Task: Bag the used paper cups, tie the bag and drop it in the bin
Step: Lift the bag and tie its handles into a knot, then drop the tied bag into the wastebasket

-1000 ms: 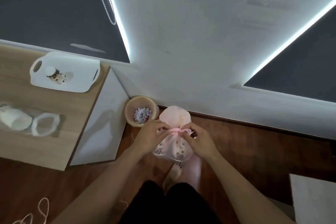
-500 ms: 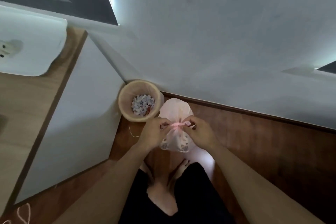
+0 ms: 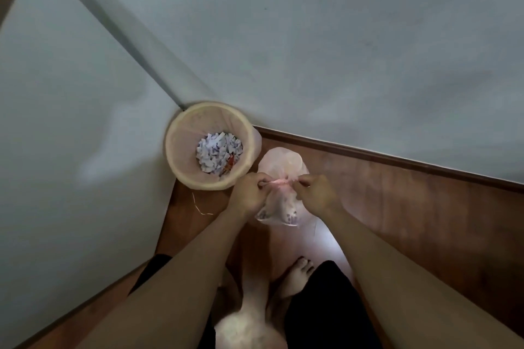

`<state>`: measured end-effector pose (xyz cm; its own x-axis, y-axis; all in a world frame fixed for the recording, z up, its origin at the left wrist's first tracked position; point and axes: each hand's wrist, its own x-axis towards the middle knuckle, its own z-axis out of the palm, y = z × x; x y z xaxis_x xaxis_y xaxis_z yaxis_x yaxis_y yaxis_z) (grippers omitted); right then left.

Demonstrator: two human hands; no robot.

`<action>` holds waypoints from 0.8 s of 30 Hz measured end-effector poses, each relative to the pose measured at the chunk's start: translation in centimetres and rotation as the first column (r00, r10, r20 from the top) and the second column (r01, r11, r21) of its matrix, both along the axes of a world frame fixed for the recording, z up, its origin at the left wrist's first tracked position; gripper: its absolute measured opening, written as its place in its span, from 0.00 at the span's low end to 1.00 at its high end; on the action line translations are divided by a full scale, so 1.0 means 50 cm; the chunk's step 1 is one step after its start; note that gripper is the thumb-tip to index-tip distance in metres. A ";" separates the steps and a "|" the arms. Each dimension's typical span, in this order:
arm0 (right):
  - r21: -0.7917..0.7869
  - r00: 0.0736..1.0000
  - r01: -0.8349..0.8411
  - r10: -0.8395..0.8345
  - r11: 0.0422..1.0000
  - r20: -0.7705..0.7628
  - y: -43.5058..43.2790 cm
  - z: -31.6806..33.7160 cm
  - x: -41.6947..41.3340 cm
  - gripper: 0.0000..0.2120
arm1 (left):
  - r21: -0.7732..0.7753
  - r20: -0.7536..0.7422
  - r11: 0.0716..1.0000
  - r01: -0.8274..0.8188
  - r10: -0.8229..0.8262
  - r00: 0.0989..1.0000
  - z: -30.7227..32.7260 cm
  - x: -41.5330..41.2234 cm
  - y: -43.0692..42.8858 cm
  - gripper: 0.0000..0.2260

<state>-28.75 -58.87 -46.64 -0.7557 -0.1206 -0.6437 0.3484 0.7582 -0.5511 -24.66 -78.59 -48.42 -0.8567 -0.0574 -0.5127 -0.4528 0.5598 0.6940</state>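
– Over the wooden floor (image 3: 397, 207), head view: where's the bag?
– Pink bag (image 3: 279, 163) held mid-air just right of the bin (image 3: 209, 146), cups faintly visible inside.
– Hands?
– Left hand (image 3: 249, 193) and right hand (image 3: 314, 193) both pinched closed on the bag's knotted neck.

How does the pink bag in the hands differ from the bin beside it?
The pink bag is pinched shut at its neck by the left hand and right hand; the bin stands open on the floor. The bag is soft and crumpled, the bin rigid and round. Both hold paper waste.
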 end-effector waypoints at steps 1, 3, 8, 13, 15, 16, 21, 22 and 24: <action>-0.013 1.000 0.012 -0.012 1.000 0.001 -0.006 -0.007 -0.009 0.18 | -0.008 -0.007 1.000 -0.020 0.020 1.000 -0.010 -0.010 -0.002 0.08; -0.064 0.998 0.059 -0.059 0.996 0.006 -0.015 -0.016 -0.021 0.16 | -0.030 -0.012 0.998 -0.058 0.058 0.998 -0.025 -0.025 -0.005 0.08; -0.159 0.992 0.128 -0.125 0.979 0.032 -0.026 -0.019 -0.020 0.14 | 0.001 0.051 0.984 -0.178 0.178 0.983 -0.038 -0.048 -0.021 0.07; -0.169 0.989 0.142 -0.134 0.975 0.056 -0.017 0.013 -0.010 0.13 | 0.021 0.103 0.976 -0.219 0.215 0.971 -0.005 -0.031 -0.039 0.11; -0.168 0.992 0.129 -0.125 0.977 0.034 -0.010 0.040 -0.009 0.13 | 0.021 0.105 0.980 -0.197 0.194 0.975 0.028 -0.022 -0.044 0.11; -0.172 0.992 0.123 -0.122 0.977 0.019 -0.007 0.056 -0.009 0.13 | 0.023 0.102 0.982 -0.187 0.184 0.978 0.045 -0.017 -0.044 0.11; -0.210 0.991 0.129 -0.135 0.969 -0.014 -0.004 0.193 0.001 0.08 | 0.028 0.083 0.985 -0.172 0.170 0.982 0.172 0.015 -0.056 0.10; -0.214 0.993 0.104 -0.112 0.971 -0.025 -0.004 0.244 0.003 0.08 | 0.027 0.075 0.987 -0.161 0.158 0.985 0.221 0.022 -0.061 0.10; -0.174 0.996 0.048 -0.061 0.984 -0.071 -0.002 0.323 0.012 0.08 | 0.022 0.061 0.990 -0.139 0.138 0.989 0.301 0.036 -0.067 0.09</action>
